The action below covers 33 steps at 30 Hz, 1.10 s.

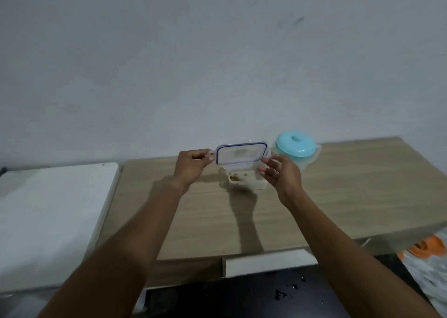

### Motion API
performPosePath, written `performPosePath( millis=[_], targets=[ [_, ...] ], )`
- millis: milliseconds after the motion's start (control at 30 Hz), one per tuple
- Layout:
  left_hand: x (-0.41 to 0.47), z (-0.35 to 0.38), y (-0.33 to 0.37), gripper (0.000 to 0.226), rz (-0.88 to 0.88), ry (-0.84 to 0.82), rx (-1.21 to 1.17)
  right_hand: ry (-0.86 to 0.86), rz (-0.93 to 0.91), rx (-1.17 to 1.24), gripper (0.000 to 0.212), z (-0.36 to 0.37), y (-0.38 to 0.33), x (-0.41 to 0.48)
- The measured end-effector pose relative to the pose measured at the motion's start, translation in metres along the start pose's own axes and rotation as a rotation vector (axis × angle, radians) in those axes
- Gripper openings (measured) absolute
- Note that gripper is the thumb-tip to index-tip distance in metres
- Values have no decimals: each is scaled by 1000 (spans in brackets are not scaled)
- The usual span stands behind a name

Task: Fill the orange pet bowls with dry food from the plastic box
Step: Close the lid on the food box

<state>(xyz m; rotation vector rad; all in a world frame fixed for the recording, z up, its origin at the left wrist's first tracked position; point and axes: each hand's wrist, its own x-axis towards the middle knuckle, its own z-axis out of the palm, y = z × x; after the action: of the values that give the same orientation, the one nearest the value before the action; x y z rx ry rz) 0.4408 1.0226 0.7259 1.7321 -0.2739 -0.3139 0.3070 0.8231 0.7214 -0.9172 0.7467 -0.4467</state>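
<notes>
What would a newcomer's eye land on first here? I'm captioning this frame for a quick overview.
First, the two hands, left hand and right hand, lifting a clear blue-rimmed lid above the plastic box mid-table. Next, the turquoise lidded pot just right of it by the wall, then an orange bowl low at far right.

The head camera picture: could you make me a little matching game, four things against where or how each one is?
Things:
1. lid
2. plastic box
3. teal-lidded container
4. orange pet bowl

States:
A. low at the right edge, beyond the table
B. held up between the left hand and right hand
C. open on the wooden table, some dry food inside
D. standing near the wall, right of the box

Pairs: 1-B, 2-C, 3-D, 4-A
</notes>
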Motion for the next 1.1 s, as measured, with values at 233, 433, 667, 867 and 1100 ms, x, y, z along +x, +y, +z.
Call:
performPosePath(
  millis=[233, 433, 667, 867, 1100],
  targets=[
    [14, 24, -14, 14, 17, 18, 90, -52, 44, 118, 31, -13, -10, 25],
    [26, 51, -24, 28, -264, 67, -185, 47, -20, -15, 28, -25, 0, 47],
    [33, 77, -53, 47, -245, 192, 30, 62, -258, -419, 33, -38, 34, 70],
    [36, 91, -61, 52, -245, 222, 79, 96, -334, -583, 39, -35, 45, 75],
    [32, 95, -64, 51, -288, 221, 22, 180, -295, -607, 39, -42, 53, 76]
  ],
)
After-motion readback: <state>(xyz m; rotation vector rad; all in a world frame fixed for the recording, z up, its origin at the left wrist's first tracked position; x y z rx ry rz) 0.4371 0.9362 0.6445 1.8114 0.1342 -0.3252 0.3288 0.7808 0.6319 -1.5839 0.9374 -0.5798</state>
